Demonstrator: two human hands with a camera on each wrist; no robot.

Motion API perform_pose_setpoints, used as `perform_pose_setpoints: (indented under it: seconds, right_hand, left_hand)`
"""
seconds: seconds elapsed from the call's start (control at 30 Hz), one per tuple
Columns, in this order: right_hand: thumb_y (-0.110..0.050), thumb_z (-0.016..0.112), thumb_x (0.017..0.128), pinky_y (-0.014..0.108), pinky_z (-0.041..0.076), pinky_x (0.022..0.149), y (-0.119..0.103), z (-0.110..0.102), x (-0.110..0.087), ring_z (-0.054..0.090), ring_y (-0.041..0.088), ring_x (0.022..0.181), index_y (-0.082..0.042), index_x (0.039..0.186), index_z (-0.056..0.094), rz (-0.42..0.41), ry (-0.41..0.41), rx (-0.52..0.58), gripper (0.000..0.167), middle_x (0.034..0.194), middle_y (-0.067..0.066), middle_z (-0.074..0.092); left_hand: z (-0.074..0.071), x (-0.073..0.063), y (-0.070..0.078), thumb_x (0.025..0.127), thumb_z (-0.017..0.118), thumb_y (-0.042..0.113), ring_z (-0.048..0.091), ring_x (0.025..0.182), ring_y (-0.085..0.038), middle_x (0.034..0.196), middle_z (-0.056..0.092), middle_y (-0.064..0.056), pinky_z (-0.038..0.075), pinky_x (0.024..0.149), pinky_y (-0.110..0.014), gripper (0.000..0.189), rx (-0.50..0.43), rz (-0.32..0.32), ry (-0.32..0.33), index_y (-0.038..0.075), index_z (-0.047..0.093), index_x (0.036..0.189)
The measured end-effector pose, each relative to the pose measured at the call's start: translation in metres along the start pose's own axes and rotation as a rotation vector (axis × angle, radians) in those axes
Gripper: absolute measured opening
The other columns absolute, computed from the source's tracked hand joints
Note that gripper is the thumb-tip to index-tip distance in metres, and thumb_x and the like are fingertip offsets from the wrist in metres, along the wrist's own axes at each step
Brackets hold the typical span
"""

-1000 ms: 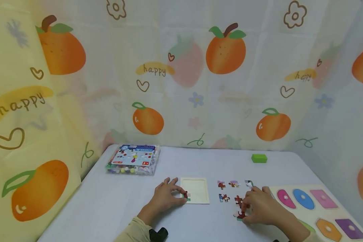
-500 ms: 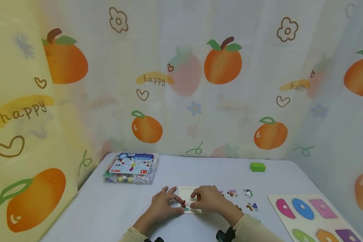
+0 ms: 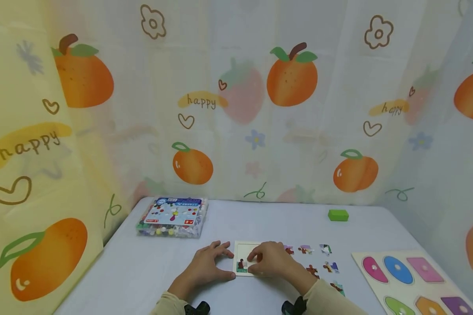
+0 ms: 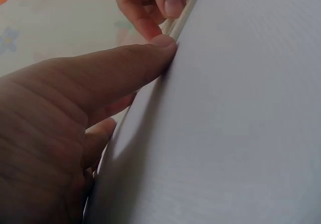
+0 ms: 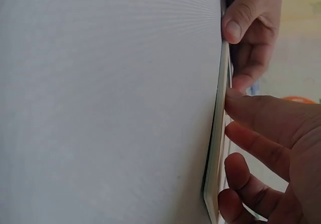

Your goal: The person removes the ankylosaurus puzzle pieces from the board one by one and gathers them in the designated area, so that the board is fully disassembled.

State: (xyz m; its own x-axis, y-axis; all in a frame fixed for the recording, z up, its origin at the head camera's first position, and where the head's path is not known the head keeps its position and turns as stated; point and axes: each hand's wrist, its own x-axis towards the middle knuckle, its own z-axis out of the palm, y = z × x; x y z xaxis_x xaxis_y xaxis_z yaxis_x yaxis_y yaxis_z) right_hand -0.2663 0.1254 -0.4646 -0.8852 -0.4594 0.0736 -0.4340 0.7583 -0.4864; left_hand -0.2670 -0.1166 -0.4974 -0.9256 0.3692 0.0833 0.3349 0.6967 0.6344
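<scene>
A small cream puzzle frame (image 3: 243,246) lies flat on the white table between the hands. A corner puzzle piece (image 3: 241,265), printed with a brown figure on green, sits in its lower left corner. My left hand (image 3: 206,265) rests at the frame's left edge, thumb and forefinger spread, thumb tip at the near corner. Over the frame's lower right part, my right hand (image 3: 275,259) pinches a puzzle piece mostly hidden under the fingers. In the right wrist view, thumb and fingertips (image 5: 235,99) meet the frame's edge (image 5: 214,176).
Loose puzzle pieces, among them a red-brown piece (image 3: 312,270) and a green-edged piece (image 3: 337,287), lie right of the frame. A shape board (image 3: 360,262) is farther right. A green block (image 3: 338,215) and a clear bead box (image 3: 173,217) stand at the back.
The right hand has carried a puzzle piece left from the loose pieces to the frame. The left hand's fingertips have moved off the corner piece to the frame's edge.
</scene>
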Motion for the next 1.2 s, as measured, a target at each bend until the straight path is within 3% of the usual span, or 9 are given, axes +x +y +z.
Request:
perform_pose_setpoints:
  seconds: [0.47,0.87,1.03,1.13,1.2]
  right_hand:
    - [-0.035,0.083,0.075,0.045,0.032,0.077,-0.002,0.001,0.007,0.047,0.006,0.07,-0.03,0.08,0.075,-0.013,-0.017,-0.015,0.011,0.066,-0.017,0.054]
    - [-0.035,0.087,0.07,0.047,0.034,0.081,-0.008,0.002,0.007,0.048,0.009,0.074,-0.026,0.08,0.066,0.033,-0.061,0.042,0.025,0.071,-0.014,0.055]
    - [-0.022,0.088,0.071,0.034,0.043,0.071,-0.016,-0.003,0.008,0.053,0.009,0.068,-0.019,0.086,0.069,0.036,-0.089,0.127,0.025,0.069,-0.011,0.059]
    - [-0.02,0.085,0.071,0.029,0.043,0.063,-0.017,-0.001,0.009,0.052,0.008,0.065,-0.018,0.085,0.069,0.018,-0.071,0.104,0.021,0.067,-0.011,0.057]
    - [-0.022,0.083,0.072,0.03,0.041,0.065,-0.016,0.001,0.009,0.05,0.008,0.065,-0.02,0.081,0.068,0.015,-0.051,0.067,0.018,0.065,-0.012,0.055]
  left_hand:
    - [0.0,0.003,0.0,0.067,0.084,0.055,0.031,0.14,-0.034,0.145,0.05,0.004,0.019,0.105,-0.064,0.052,0.001,0.038,0.007,0.035,0.067,0.112]
    - [0.001,0.0,0.003,0.068,0.085,0.053,0.03,0.14,-0.036,0.145,0.05,0.003,0.019,0.105,-0.065,0.052,-0.011,0.009,-0.01,0.033,0.069,0.113]
    - [0.0,0.001,0.0,0.068,0.083,0.054,0.03,0.14,-0.035,0.145,0.05,0.001,0.019,0.107,-0.062,0.053,0.001,0.033,-0.01,0.031,0.069,0.114]
    - [0.0,0.002,-0.001,0.068,0.083,0.055,0.03,0.14,-0.034,0.145,0.05,0.002,0.018,0.107,-0.062,0.053,0.0,0.03,-0.013,0.032,0.069,0.114]
    - [0.001,0.001,-0.002,0.068,0.083,0.055,0.029,0.141,-0.034,0.145,0.049,0.003,0.017,0.107,-0.063,0.053,-0.008,0.019,-0.021,0.033,0.068,0.114]
